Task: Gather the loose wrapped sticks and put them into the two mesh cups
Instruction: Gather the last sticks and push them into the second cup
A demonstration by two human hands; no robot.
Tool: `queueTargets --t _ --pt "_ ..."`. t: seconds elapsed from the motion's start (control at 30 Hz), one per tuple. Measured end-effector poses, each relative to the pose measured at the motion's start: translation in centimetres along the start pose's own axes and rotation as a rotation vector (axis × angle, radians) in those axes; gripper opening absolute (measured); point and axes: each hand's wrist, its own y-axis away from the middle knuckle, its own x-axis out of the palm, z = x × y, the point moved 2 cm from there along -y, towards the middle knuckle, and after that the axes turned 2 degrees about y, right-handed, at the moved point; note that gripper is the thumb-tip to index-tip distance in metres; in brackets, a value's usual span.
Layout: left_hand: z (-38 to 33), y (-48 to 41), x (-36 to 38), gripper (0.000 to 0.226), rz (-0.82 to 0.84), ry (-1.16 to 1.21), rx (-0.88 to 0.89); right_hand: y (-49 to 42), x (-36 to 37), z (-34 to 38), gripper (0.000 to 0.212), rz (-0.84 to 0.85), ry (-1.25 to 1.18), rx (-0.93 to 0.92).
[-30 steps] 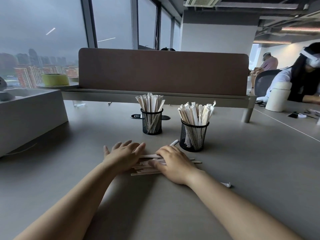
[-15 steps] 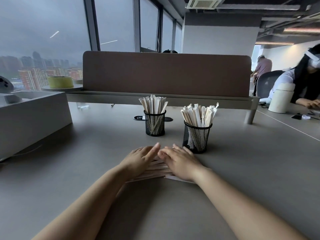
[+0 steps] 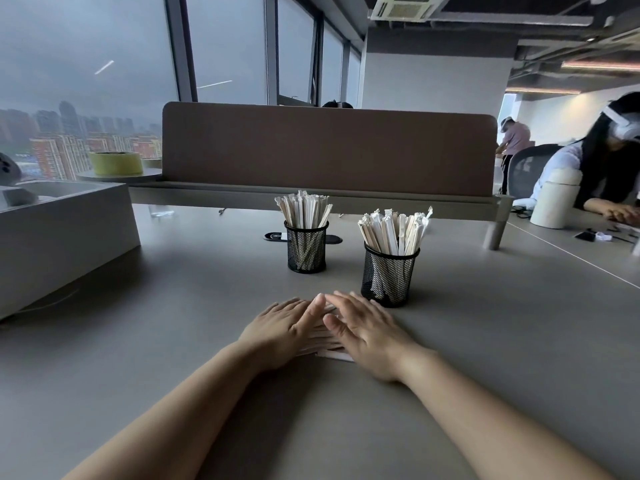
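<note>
Two black mesh cups stand on the grey table, each packed with upright wrapped sticks: the left cup (image 3: 306,251) farther back, the right cup (image 3: 389,277) nearer. In front of the right cup lies a small heap of loose wrapped sticks (image 3: 323,342), mostly covered by my hands. My left hand (image 3: 282,329) and my right hand (image 3: 367,329) lie flat on the heap with fingers straight, fingertips almost meeting at the far side, pressing the sticks together from both sides.
A brown desk divider (image 3: 329,147) closes the table's far side. A grey box (image 3: 62,233) stands at the left. A black flat object (image 3: 277,236) lies behind the left cup. A person sits at the desk to the right, beside a white container (image 3: 554,199).
Both hands have slid toward each other over the scattered sticks, drawing them into a tighter heap. The fingertips now nearly touch.
</note>
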Motion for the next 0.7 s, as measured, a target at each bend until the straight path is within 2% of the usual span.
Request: queueTargets --t 0.07,0.17,0.27,0.37,0.5,0.6,0.7 --pt "-0.3 -0.2 0.1 0.052 0.006 0.033 0.027 -0.8 0.0 1.0 0.111 -0.11 -0.028 -0.033" --pt "-0.9 -0.3 0.0 0.052 -0.025 0.106 0.045 -1.8 -0.3 1.9 0.097 -0.316 -0.144 -0.133" --pt "-0.7 -0.6 -0.2 0.06 -0.004 0.211 0.068 -2.2 -0.7 1.6 0.085 -0.389 -0.277 -0.134" --pt "0.7 -0.4 -0.7 0.098 0.077 0.283 0.1 -1.7 -1.6 0.0 0.067 -0.307 -0.219 0.012" --pt "2.0 0.3 -0.8 0.124 0.187 -0.091 0.094 -0.5 -2.0 -2.0 0.047 -0.084 -0.011 0.154" --pt "1.7 -0.1 0.0 0.126 0.145 -0.185 0.134 -0.3 -1.3 -2.1 0.057 0.003 -0.042 0.174" --pt "1.1 -0.2 0.5 0.122 0.081 -0.185 0.152 -0.7 -0.8 -0.9 0.069 -0.036 -0.176 0.133"
